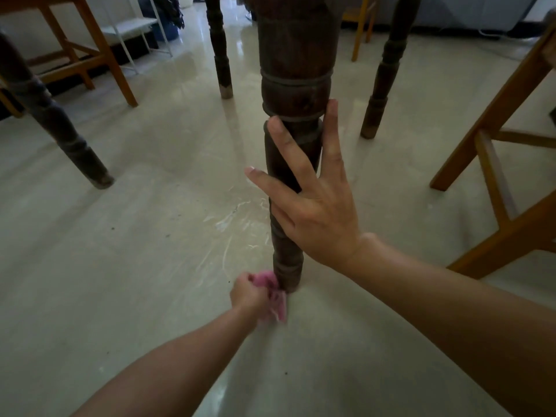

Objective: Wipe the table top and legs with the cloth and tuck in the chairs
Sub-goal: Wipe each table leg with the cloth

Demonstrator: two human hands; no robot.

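Note:
A dark turned wooden table leg [296,73] stands straight ahead of me, running down to the floor. My left hand [249,294] is closed on a pink cloth [275,299] and presses it against the foot of that leg at floor level. My right hand [313,203] rests flat against the middle of the same leg, fingers spread, holding nothing. Three other dark table legs show: one at the left [57,127], one at the back [221,55] and one at the back right [382,82]. The table top is out of sight above.
A light wooden chair [499,164] stands close on the right, its rungs near my right forearm. Another wooden chair [81,52] stands at the back left beside a white metal rack [135,28]. The pale glossy floor [135,251] has smeared streaks left of the leg.

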